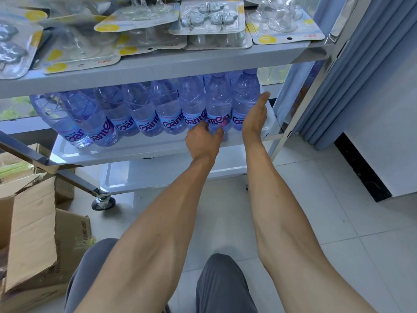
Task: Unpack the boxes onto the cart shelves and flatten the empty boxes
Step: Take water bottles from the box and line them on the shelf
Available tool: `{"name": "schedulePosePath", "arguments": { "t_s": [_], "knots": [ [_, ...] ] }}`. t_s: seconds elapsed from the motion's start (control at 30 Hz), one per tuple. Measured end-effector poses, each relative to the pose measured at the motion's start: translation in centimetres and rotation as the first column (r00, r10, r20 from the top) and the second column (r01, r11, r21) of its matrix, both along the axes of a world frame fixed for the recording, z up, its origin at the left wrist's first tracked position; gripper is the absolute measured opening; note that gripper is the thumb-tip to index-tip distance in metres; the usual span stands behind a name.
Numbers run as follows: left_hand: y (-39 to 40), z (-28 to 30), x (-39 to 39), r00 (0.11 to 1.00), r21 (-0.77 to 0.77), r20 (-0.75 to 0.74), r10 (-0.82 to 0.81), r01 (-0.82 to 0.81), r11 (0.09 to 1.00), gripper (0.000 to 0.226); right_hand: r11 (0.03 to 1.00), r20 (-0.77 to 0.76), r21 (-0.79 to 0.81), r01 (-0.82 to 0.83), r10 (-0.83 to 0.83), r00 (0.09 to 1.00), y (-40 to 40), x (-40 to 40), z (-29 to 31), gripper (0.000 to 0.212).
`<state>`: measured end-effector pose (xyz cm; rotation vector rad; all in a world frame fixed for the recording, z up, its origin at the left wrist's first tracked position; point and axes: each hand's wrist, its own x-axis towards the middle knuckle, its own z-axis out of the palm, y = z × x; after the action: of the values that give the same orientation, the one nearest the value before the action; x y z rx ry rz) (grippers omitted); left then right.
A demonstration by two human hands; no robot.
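A row of several clear blue water bottles (144,109) stands on the middle shelf (126,152) of a steel cart. My left hand (204,141) reaches to the base of one bottle (218,102) near the right end, with fingertips and thumb touching its bottom. My right hand (255,116) is flat and upright, its palm against the side of the rightmost bottle (244,96). The top shelf (158,66) carries several blister packs of hooks (209,16). An open cardboard box (33,224) sits on the floor at the left.
The bottom shelf (171,175) lies under the bottles. A caster wheel (103,203) shows at the cart's near-left corner. Blue curtains (352,71) hang at the right beside a white wall with a black base strip (361,168). My knees (221,283) are at the bottom over a tiled floor.
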<state>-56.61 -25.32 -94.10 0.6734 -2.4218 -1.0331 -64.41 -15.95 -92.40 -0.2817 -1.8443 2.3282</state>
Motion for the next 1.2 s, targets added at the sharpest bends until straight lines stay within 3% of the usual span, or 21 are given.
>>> {"name": "schedulePosePath", "arguments": {
  "t_s": [0.17, 0.33, 0.53, 0.7, 0.8, 0.97, 1.2],
  "knots": [
    [-1.6, 0.6, 1.7, 0.998, 0.068, -0.042, -0.051, 0.054, 0.996, 0.013, 0.914, 0.017, 0.197, 0.354, -0.364, 0.931, -0.5, 2.9, -1.2, 0.043],
    [-5.3, 1.3, 5.9, 0.995, -0.044, 0.052, 0.083, -0.080, 0.996, 0.032, 0.825, 0.017, 0.430, 0.366, -0.413, 0.911, -0.2, 6.8, -2.1, 0.044],
    [-10.5, 1.9, 12.5, 0.977, -0.055, 0.159, 0.145, -0.138, 0.989, 0.036, 0.851, 0.095, 0.508, 0.131, -0.206, 0.974, -4.4, 14.4, -2.9, 0.034],
    [-15.6, 2.0, 18.3, 0.962, -0.140, 0.218, 0.165, -0.136, 0.981, 0.032, 0.801, 0.142, 0.595, -0.065, -0.025, 0.989, -11.3, 20.5, -4.1, 0.028],
    [-19.4, 2.9, 21.9, 0.936, -0.185, 0.298, 0.185, -0.134, 0.974, 0.030, 0.747, 0.262, 0.625, -0.226, 0.072, 0.962, -15.4, 23.3, -4.0, 0.028],
    [-23.8, 8.6, 28.0, 0.814, -0.188, 0.532, 0.235, -0.157, 0.970, 0.032, 0.469, 0.491, 0.701, -0.537, 0.229, 0.841, -20.1, 28.5, 1.9, 0.040],
    [-25.8, 23.6, 37.0, 0.669, -0.136, 0.702, 0.244, -0.211, 0.968, 0.040, 0.157, 0.636, 0.685, -0.711, 0.346, 0.690, -22.5, 37.2, 17.1, 0.041]
  ]
}}
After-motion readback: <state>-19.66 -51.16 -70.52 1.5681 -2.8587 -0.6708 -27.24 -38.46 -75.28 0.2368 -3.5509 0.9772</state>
